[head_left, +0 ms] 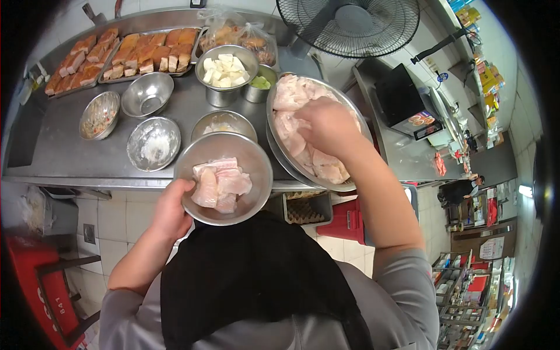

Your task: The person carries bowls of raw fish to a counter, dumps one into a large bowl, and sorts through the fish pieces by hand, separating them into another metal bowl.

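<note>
My left hand (171, 211) grips the rim of a steel bowl (261, 189), thumb over the edge, near the counter's front. Several pale raw meat pieces (224, 184) lie in that bowl. To the right, a large steel basin (366, 128) is heaped with raw pale meat (291, 93). My right hand (329, 125) reaches into this heap, its fingers curled onto a piece of the meat; the fingertips are partly hidden. Behind the held bowl, another steel bowl (248, 123) is partly covered.
On the steel counter (64, 149) stand a bowl with white powder (154, 146), a bowl of white cubes (226, 71) and trays of browned meat slabs (154, 49). A fan (350, 23) stands at the back. Egg trays (306, 211) sit in a crate below.
</note>
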Demonstrator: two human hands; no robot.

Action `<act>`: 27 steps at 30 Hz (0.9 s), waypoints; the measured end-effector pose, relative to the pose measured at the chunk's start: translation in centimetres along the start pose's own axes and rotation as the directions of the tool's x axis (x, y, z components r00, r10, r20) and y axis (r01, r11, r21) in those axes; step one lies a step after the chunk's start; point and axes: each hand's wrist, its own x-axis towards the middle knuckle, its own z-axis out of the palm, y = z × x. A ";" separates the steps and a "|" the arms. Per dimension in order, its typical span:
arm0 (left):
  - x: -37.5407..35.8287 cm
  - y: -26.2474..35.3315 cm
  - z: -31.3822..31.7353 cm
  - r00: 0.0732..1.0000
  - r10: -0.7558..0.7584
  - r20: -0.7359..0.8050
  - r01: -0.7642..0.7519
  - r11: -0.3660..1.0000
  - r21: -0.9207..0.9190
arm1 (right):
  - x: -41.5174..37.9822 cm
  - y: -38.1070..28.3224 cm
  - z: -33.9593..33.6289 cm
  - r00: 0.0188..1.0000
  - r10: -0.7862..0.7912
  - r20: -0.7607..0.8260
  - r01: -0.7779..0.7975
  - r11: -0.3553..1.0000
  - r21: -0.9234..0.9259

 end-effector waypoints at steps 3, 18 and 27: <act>0.4 -0.4 1.1 0.998 -0.042 0.050 0.043 0.999 -0.016 | 1.5 -0.3 2.3 0.961 0.150 0.231 -0.139 0.988 -0.065; -1.7 0.2 1.4 0.999 -0.029 0.015 0.028 0.998 0.057 | 3.1 0.1 2.3 0.927 0.176 0.331 -0.129 0.979 -0.158; -1.7 0.2 1.4 0.999 -0.042 0.033 0.040 0.997 0.062 | 2.8 2.1 3.7 0.950 0.150 0.275 -0.129 0.987 -0.093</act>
